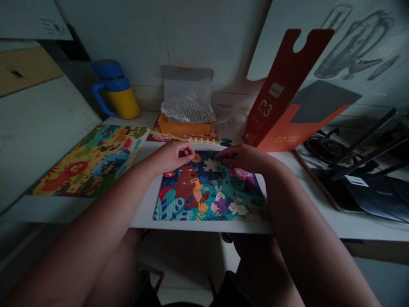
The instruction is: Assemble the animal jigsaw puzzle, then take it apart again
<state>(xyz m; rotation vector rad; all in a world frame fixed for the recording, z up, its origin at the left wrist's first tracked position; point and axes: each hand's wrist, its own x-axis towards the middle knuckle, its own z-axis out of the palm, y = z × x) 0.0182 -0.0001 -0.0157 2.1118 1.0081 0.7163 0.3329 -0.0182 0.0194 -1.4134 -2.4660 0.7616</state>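
A dark blue-green jigsaw puzzle point(191, 194) with a bear, rabbits and plants lies in front of me on the white tabletop. Near its top edge a white gap point(212, 165) shows between the pieces. My left hand point(175, 156) is loosely curled at the puzzle's upper left, with no object visible in its fingers. At the upper right, beside the gap, my right hand point(241, 155) pinches what looks like a dark puzzle piece; its fingertips partly hide it. A loose dark piece point(226, 141) lies just behind the puzzle.
An assembled yellow jigsaw point(96, 160) lies to the left. Behind stand a blue-yellow jug point(123, 96) and an orange box point(183, 127) with clear plastic wrap. A tall red-orange box point(271, 102) stands at the right, near a dark gas stove point(332, 149).
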